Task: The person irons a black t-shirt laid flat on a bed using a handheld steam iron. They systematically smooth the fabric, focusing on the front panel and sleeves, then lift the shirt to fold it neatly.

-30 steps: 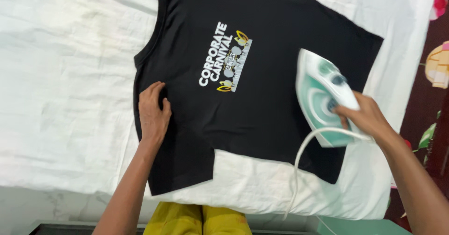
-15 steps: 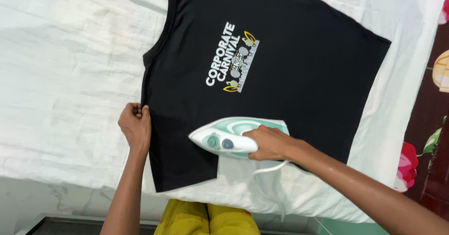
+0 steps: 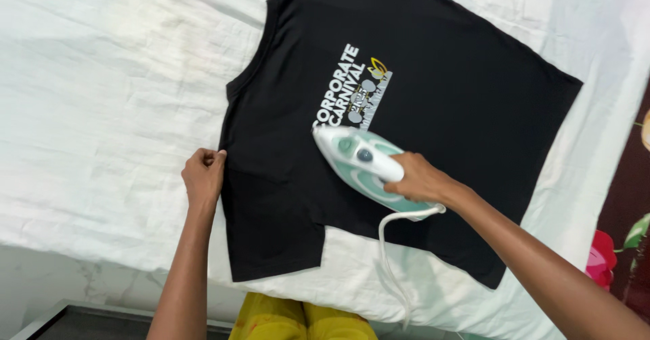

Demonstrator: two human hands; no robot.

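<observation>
Fingers of the left hand (image 3: 203,177) pinch the black T-shirt's (image 3: 447,130) soft, limp edge; right hand (image 3: 421,179) wraps the handle of the heavy-looking, rigid green-and-white iron (image 3: 362,164) resting mid-shirt, on the white sheet (image 3: 101,96) beyond

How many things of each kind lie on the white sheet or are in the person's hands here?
Black T-shirt with a printed chest design: 1
White and green iron, flat on the shirt, gripped by the right hand: 1
White iron cord: 1
White sheet underneath: 1
The left hand pinches the shirt's edge.
Total: 4
</observation>
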